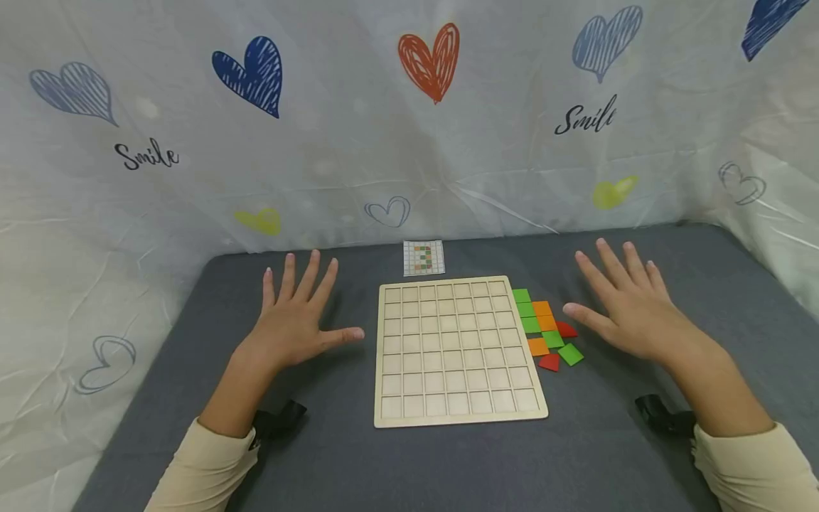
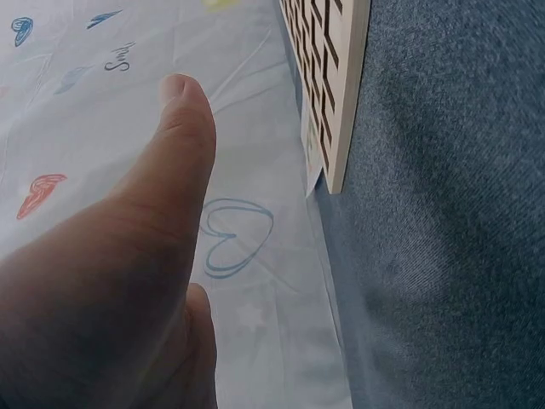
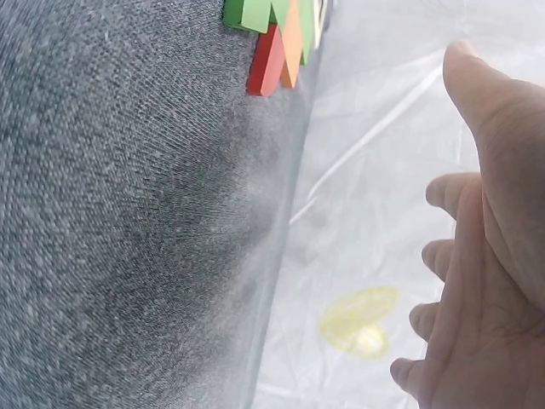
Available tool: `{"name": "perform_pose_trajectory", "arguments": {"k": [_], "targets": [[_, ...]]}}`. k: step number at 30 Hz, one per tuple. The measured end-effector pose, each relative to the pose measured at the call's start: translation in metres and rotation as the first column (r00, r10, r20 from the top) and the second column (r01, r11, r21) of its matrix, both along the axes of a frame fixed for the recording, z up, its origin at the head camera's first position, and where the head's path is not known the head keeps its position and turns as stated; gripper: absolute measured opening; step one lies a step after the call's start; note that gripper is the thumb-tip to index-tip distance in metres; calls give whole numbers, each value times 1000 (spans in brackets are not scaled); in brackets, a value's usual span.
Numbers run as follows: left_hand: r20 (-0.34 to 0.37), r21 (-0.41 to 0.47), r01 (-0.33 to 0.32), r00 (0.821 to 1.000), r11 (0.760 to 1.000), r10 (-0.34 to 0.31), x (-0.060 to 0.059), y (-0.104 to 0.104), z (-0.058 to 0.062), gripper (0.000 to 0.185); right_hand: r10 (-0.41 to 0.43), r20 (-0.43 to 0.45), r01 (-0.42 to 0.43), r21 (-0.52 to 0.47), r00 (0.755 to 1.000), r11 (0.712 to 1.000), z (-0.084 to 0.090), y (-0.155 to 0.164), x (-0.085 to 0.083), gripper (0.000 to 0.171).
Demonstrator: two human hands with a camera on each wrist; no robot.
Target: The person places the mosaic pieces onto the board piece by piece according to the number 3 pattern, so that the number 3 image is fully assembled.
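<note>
A pale wooden board [image 1: 461,423] with a square grid of shallow cells lies in the middle of the table. Along its right edge is a loose group of flat tiles: green [image 1: 571,354], orange [image 1: 537,347] and red [image 1: 549,363]. My left hand [image 1: 291,320], fingers spread, hovers left of the board and holds nothing. On the other side my right hand [image 1: 630,313] is spread likewise, to the right of the tiles and apart from them. The right wrist view shows a red tile [image 3: 266,64] and green tiles [image 3: 247,13] near the table edge.
Behind the board lies a small card [image 1: 424,258] printed with a coloured grid pattern. A dark grey cloth [image 1: 384,469] covers the table. At the back hangs a white curtain [image 1: 345,128] with printed hearts. Black straps [image 1: 278,419] are on the wrists.
</note>
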State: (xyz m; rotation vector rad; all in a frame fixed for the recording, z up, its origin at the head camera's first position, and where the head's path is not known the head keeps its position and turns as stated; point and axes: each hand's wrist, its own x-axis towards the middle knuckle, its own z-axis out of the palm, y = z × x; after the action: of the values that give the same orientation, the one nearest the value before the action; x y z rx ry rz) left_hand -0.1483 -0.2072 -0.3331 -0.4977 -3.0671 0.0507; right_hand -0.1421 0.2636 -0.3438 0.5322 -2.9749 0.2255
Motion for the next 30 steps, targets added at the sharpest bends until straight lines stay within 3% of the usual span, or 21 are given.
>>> {"name": "perform_pose_trajectory", "arguments": {"k": [18, 24, 30], "targets": [[-25, 9, 23, 999, 1000, -22, 0, 3, -6, 108, 49, 54, -48, -13, 997, 999, 1, -2, 0, 77], [17, 17, 51, 999, 999, -51, 2, 9, -9, 107, 130, 55, -126, -63, 990, 990, 0, -6, 1, 68], [63, 39, 92, 994, 995, -94, 4, 17, -20, 100, 240, 41, -234, -111, 970, 966, -3, -12, 1, 56]]}}
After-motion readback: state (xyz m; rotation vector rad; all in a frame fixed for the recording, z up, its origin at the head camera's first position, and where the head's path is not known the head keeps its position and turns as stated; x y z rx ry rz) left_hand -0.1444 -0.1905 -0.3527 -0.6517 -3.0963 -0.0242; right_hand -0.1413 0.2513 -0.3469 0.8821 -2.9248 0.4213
